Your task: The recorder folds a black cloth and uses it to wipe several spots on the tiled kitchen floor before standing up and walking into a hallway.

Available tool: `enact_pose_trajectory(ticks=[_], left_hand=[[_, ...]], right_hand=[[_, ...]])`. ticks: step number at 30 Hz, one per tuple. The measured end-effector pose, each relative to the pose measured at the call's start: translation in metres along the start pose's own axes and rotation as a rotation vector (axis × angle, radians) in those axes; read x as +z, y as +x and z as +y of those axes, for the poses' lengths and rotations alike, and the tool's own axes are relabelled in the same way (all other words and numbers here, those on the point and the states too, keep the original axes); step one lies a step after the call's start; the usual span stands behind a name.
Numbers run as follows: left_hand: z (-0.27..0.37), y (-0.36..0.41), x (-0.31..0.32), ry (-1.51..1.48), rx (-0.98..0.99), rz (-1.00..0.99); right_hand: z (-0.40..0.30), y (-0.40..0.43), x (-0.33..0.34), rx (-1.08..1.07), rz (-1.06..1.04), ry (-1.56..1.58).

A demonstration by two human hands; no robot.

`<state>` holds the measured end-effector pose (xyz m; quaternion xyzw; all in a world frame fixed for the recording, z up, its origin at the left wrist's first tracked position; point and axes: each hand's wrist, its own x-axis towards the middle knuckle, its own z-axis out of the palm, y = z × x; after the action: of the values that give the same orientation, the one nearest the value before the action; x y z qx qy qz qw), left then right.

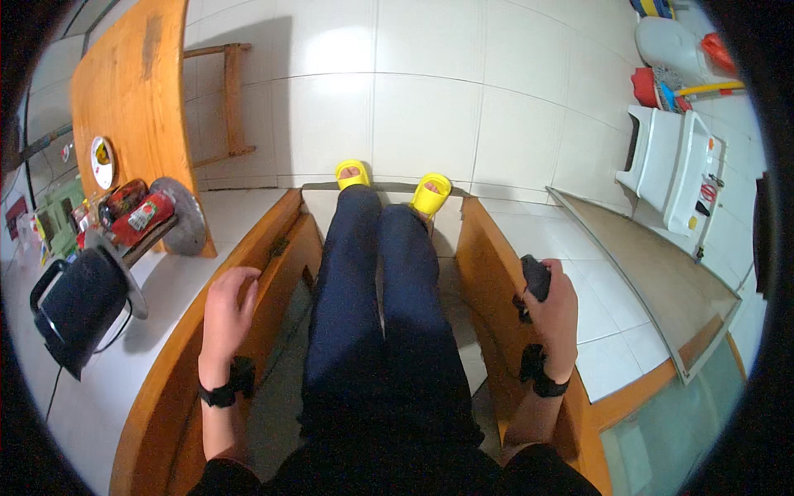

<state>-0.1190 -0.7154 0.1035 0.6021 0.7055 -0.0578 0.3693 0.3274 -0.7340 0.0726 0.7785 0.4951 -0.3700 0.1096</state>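
My right hand (554, 310) grips a small dark grey item (536, 277), perhaps a folded cloth or a sponge. It is beside the wooden door frame (496, 266) on the right, and a black door fitting (521, 310) shows just below the fingers. My left hand (229, 310) holds nothing that I can see; its fingers curve loosely, with the thumb apart. That hand hovers over or near the wooden frame (167, 384) on the left; contact cannot be told. Black straps circle both wrists.
A wooden table (133, 68) at left carries a plate (103, 162). Below it, a red-packed item (146, 218) and a black appliance (84, 310) with a cord sit by a round-plated stand. At right are a white sink (664, 164), a leaning panel (645, 266) and a white bin (670, 46).
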Motion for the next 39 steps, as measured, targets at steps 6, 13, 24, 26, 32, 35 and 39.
enact_pose_trajectory(ticks=[6,13,24,26,32,35,39], left_hand=[[-0.018,0.027,-0.003,-0.089,0.064,0.146],[-0.052,0.084,0.032,-0.07,0.119,0.19],[-0.098,0.17,0.072,-0.063,0.137,0.225],[-0.106,0.191,0.078,-0.056,0.161,0.248],[-0.14,0.268,0.102,0.002,0.188,0.257],[-0.168,0.311,0.123,0.044,0.152,0.225],[-0.191,0.375,0.159,0.068,0.084,0.163]], right_hand=[[0.022,0.038,0.04,-0.068,0.055,0.033],[0.026,0.077,0.083,-0.098,0.106,-0.038],[0.039,0.185,0.112,-0.157,0.219,0.257],[0.045,0.223,0.116,-0.189,0.182,0.318],[0.031,0.321,0.141,-0.3,0.3,0.346],[0.028,0.372,0.163,-0.318,0.358,0.442],[0.017,0.426,0.198,-0.283,0.375,0.36]])
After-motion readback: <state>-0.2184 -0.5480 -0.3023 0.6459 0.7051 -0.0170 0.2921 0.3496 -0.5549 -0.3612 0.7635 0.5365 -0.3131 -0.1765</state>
